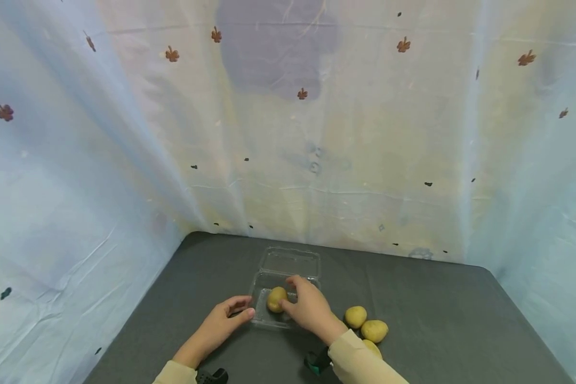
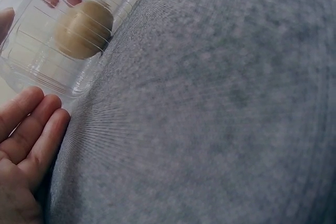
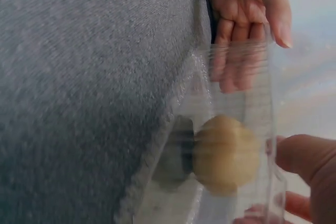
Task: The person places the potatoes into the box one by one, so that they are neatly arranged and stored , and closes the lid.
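Observation:
A clear plastic clamshell box [image 1: 264, 322] stands on the dark cloth with its lid [image 1: 290, 262] folded back away from me. Inside it lies one potato [image 1: 277, 300], seen through the wall in both wrist views. My right hand [image 1: 312, 306] reaches over the box's right side, thumb beside the potato and fingers spread down into the box. In the right wrist view a gap shows between those fingers and the potato [image 3: 226, 155]. At the box's left end, my left hand [image 1: 223, 324] has its fingertips right at the wall, thumb close to the rim.
Several potatoes [image 1: 374, 331] lie on the cloth right of the box, partly behind my right sleeve [image 1: 360, 360]. The dark table [image 1: 441, 314] is enclosed at the back and sides by a patterned curtain [image 1: 365, 133].

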`<state>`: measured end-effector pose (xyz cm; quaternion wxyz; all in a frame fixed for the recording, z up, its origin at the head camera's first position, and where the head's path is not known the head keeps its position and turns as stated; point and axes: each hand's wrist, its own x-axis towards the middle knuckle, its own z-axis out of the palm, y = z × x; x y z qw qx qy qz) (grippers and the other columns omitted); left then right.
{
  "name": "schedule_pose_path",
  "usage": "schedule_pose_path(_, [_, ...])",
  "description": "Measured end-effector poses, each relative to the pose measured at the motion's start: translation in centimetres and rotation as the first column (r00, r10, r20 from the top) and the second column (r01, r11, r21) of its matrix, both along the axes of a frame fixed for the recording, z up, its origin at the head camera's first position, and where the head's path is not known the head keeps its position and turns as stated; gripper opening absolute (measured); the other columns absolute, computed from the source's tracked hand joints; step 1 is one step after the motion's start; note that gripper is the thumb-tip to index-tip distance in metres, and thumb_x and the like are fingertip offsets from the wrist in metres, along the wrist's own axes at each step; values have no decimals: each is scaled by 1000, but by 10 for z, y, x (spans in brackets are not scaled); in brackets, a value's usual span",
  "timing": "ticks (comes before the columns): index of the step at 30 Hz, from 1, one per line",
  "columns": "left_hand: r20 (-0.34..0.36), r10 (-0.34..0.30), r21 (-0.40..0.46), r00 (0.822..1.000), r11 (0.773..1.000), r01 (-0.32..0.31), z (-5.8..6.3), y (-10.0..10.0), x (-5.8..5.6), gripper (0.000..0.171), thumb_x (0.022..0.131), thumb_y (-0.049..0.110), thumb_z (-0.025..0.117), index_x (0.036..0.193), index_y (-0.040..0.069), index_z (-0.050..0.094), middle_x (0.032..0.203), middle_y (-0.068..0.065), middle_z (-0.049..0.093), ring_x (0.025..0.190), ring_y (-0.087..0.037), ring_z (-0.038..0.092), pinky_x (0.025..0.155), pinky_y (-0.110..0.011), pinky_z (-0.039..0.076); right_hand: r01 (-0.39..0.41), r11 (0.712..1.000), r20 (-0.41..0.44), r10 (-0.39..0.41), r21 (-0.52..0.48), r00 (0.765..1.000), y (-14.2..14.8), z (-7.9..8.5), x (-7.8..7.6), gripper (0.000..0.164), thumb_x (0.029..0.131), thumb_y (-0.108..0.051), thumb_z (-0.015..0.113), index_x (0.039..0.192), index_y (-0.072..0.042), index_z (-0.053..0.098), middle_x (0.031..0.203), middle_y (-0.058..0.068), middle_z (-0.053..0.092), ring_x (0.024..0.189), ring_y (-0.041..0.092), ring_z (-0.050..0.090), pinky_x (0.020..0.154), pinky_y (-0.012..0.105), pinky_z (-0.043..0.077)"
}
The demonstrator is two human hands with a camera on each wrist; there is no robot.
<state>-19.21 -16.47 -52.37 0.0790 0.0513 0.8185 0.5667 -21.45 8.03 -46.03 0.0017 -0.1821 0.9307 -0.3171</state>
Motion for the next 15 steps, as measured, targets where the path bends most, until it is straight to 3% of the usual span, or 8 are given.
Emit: schedule_pose_path(15, [-11,-14,-7,1000,1000,14,-2,-1,0,53,93,45,62,134,13,55,134,-7,56,124,-29,51,101,-55,39,28,995,-65,-35,-97,997,28,9,5,56,89,-41,69,137,-17,51,124,-1,57,107,23,57,80,40,50])
